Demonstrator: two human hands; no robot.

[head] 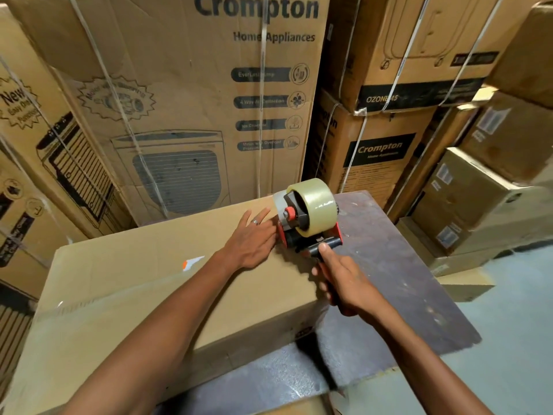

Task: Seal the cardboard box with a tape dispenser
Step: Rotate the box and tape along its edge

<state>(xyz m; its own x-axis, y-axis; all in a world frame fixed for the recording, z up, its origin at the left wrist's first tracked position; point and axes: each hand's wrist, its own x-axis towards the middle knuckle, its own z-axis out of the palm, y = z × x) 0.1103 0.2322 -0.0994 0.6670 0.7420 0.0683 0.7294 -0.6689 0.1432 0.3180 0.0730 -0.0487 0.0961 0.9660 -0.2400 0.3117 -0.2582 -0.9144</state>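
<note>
A large brown cardboard box point(134, 283) lies flat on a dark worn table point(395, 274), with a small orange and white mark on its top. At the box's far right edge stands a red and black tape dispenser point(302, 226) carrying a roll of clear tape point(314, 205). My right hand point(344, 280) grips the dispenser's handle from below. My left hand point(254, 238) lies flat on the box top, fingers spread, touching the dispenser's left side. A strip of clear tape glints along the box's near left edge.
Tall strapped appliance cartons point(191, 100) stand right behind the box and to the left. More stacked cartons point(466, 199) fill the right side. A pale concrete floor point(514, 324) shows at the lower right beyond the table's edge.
</note>
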